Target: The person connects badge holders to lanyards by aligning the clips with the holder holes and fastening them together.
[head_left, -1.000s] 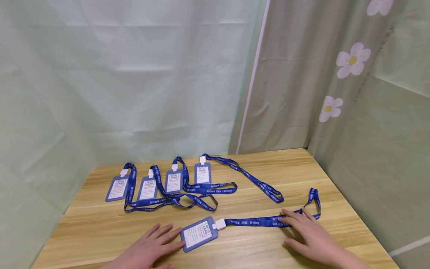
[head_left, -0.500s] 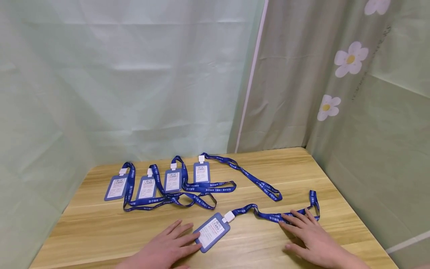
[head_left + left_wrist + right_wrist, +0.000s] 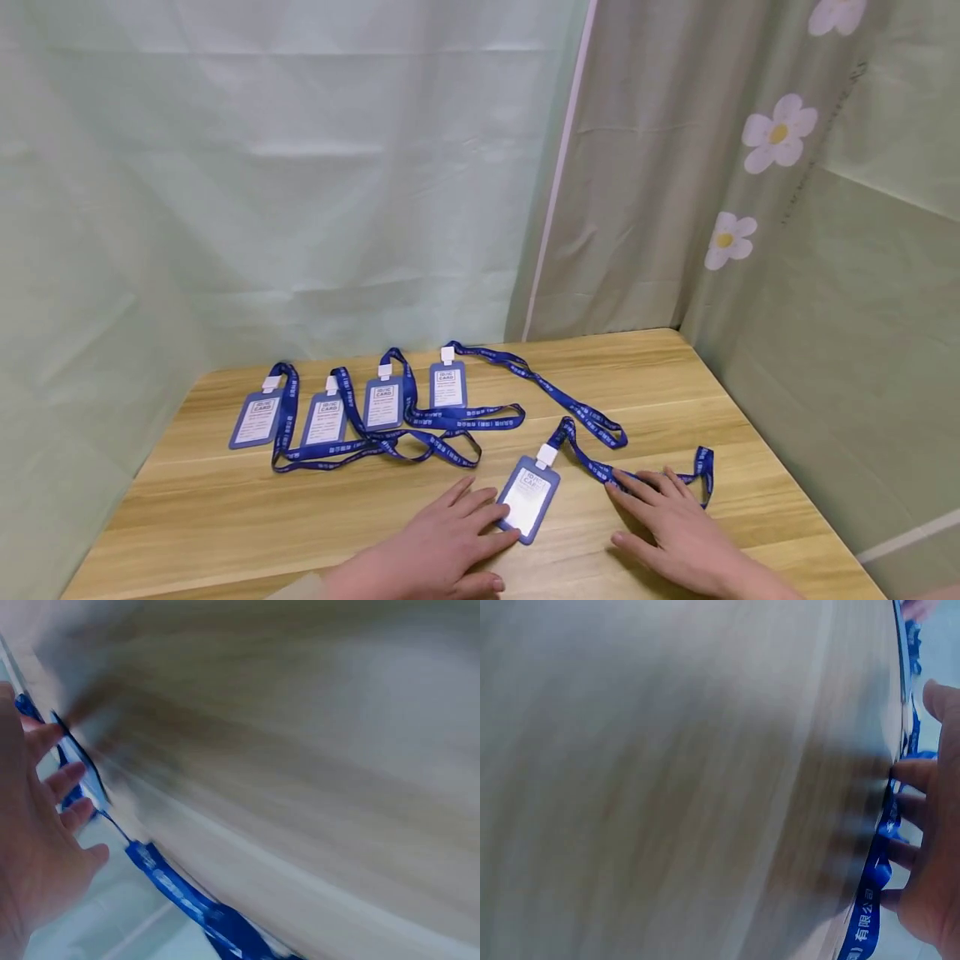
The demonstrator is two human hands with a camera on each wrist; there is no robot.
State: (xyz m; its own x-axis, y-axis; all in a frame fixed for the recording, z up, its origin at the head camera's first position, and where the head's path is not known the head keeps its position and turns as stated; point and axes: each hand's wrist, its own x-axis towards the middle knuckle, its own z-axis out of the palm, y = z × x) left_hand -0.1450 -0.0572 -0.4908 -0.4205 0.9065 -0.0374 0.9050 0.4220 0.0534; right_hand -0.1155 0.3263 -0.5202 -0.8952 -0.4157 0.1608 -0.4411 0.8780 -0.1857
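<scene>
A blue-framed ID badge (image 3: 527, 500) with a white clip lies near the front of the wooden table, its top tilted slightly right. My left hand (image 3: 442, 537) touches the badge's lower left edge with outstretched fingertips. From the clip a blue lanyard (image 3: 581, 454) arches up, then runs right under the fingers of my right hand (image 3: 671, 533). Those fingers are spread and rest on the strap, pressing it to the table; the right wrist view shows the strap (image 3: 866, 900) beneath the fingertips. The strap's far loop (image 3: 705, 467) pokes out beyond that hand.
Several more ID badges (image 3: 384, 403) stand in a slanting row at the back left of the table (image 3: 225, 517), their lanyards trailing right and overlapping. One lanyard (image 3: 573, 406) stretches toward the right hand. Pale curtains (image 3: 337, 208) enclose the table's back and sides.
The left hand has slid the badge rightward, and the badge has turned more upright. Its lanyard, straight before, now bends into an arch by the clip. The right hand has stayed nearly in place.
</scene>
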